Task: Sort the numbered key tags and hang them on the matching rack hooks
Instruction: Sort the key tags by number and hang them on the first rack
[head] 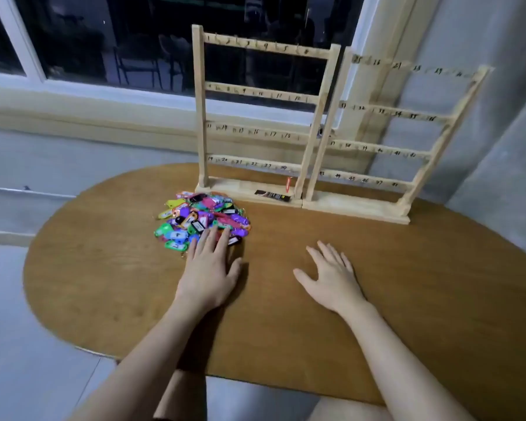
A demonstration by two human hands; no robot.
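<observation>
Both forearms are bare, with no sleeves in view. The left hand and right hand wear no gloves, rings or watches.

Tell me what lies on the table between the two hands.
Nothing: in the head view, only bare wooden table separates the left hand from the right hand. The key tag pile sits beyond the left fingers.

a plain indoor room, likely a home. a wooden oval table stands by a large dark window, beside grey walls and floor.
</observation>
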